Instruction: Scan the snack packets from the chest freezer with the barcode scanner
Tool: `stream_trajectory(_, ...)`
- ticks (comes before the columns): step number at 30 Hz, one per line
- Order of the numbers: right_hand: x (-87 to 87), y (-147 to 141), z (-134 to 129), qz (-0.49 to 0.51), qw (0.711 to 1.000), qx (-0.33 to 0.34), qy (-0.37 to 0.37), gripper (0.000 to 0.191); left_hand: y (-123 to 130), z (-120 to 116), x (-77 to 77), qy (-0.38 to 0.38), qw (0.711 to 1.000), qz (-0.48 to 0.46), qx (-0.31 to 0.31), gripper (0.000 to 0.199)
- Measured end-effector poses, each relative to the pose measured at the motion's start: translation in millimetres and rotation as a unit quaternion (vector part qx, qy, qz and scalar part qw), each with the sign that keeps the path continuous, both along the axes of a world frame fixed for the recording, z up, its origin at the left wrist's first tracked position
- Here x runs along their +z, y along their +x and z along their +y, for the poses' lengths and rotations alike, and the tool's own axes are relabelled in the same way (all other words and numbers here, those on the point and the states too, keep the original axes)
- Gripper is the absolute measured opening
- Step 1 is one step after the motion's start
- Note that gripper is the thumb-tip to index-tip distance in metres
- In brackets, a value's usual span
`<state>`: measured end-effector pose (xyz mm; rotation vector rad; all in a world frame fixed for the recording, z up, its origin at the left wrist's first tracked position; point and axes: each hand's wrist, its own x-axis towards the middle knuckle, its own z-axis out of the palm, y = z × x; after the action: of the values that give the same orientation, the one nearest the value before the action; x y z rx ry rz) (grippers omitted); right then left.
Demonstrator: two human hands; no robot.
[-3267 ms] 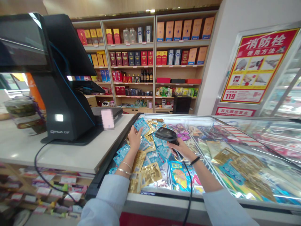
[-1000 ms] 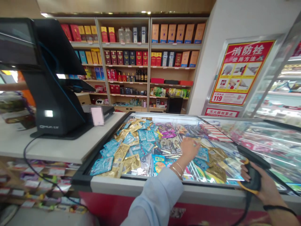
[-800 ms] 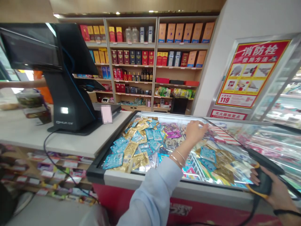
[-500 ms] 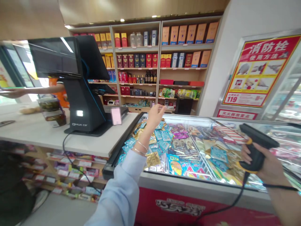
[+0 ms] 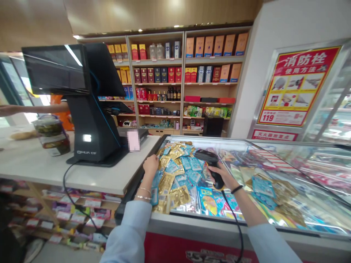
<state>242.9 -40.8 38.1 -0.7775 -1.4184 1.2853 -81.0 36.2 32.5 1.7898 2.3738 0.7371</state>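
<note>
My right hand (image 5: 223, 175) grips the handle of a black barcode scanner (image 5: 207, 157) trimmed in yellow, its cable (image 5: 235, 219) hanging down. The scanner's head is above the packets, pointing to the left. At the left edge of the freezer, my left hand (image 5: 151, 165) has its fingers curled beside the heap; whatever they hold, if anything, is hidden. Blue packets (image 5: 189, 163) and gold packets (image 5: 179, 196) are piled between my hands, on top of the glass-topped freezer (image 5: 208, 220).
A black checkout terminal (image 5: 94, 124) stands on the white counter (image 5: 109, 177) to the left, near a tub of dark food (image 5: 53, 137). Behind the terminal, another person's arm (image 5: 41, 108) reaches left. More packets (image 5: 264, 188) lie to the right. Shelves of boxed bottles (image 5: 170, 75) line the back.
My right hand has brought the scanner left, from the freezer's right side to above the packets. My left hand has dropped from mid-air to the freezer's left edge.
</note>
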Motion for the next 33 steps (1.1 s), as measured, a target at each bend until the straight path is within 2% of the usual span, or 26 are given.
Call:
stream_trajectory(4, -16.4, -6, 10, 0.005, 1.0, -0.012, 0.021, 0.037, 1, 0, 3.2, 0.007, 0.998, 0.051, 0.035, 0.034)
stream_trajectory(7, -25.4, -5, 11, 0.036, 0.999, -0.013, 0.013, 0.037, -2, -1, 3.9, -0.027, 0.996, 0.067, 0.043, 0.036)
stream_trajectory(12, -27.5, 0, 10, 0.076, 0.997, -0.013, -0.002, 0.036, -2, 3, -4.8, -0.111, 0.993, 0.045, -0.007, 0.028)
stream_trajectory(15, -25.0, -2, 8, 0.083, 0.996, -0.012, -0.006, 0.035, -4, 9, -14.2, -0.1, 0.994, 0.029, -0.031, 0.024)
stream_trajectory(19, -27.1, -4, 9, 0.069, 0.997, -0.025, 0.01, 0.034, -10, 15, -21.9, -0.076, 0.995, -0.038, -0.048, 0.02)
stream_trajectory(23, -30.4, -4, 10, 0.047, 0.997, -0.046, 0.047, 0.032, -5, 15, -16.2, 0.001, 0.989, -0.095, -0.115, 0.011)
stream_trajectory(26, -29.3, -4, 8, 0.039, 0.996, -0.052, 0.062, 0.031, 5, 14, -9.2, 0.102, 0.973, -0.129, -0.164, 0.02)
stream_trajectory(29, -26.5, -5, 5, 0.031, 0.995, -0.052, 0.076, 0.031, 14, 14, -7.9, 0.173, 0.956, -0.172, -0.164, 0.024)
stream_trajectory(33, -24.1, -5, 4, 0.003, 0.993, -0.068, 0.099, 0.031, 24, 16, -12.9, 0.24, 0.92, -0.274, -0.144, 0.031)
